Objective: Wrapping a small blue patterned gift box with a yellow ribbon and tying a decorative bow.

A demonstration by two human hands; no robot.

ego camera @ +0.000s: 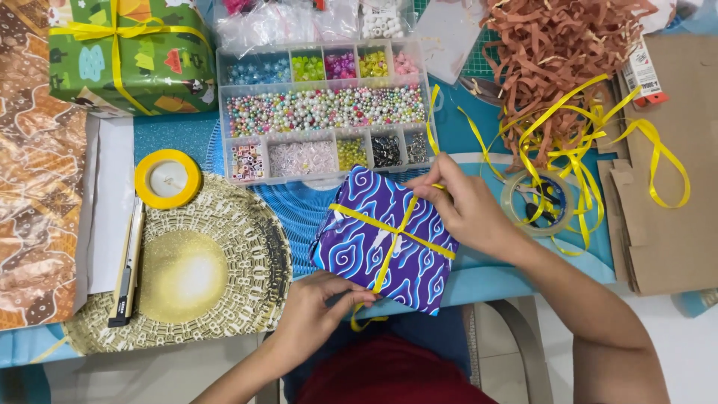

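A small box wrapped in blue and purple wave-pattern paper (pixel 370 239) rests tilted at the table's front edge, crossed by a thin yellow ribbon (pixel 393 233). My left hand (pixel 314 310) pinches the ribbon's end at the box's lower corner. My right hand (pixel 464 209) holds the ribbon at the box's upper right corner, fingers closed on it. From there the ribbon runs up past the bead box.
A clear bead organiser (pixel 325 112) sits behind the box. A green wrapped gift (pixel 131 56) is at back left. Yellow ribbon spool (pixel 167 178) and a utility knife (pixel 127 273) lie left. Loose yellow ribbon (pixel 576 142), brown paper shreds (pixel 557 52), a tape roll (pixel 538 202) and cardboard (pixel 666 172) lie right.
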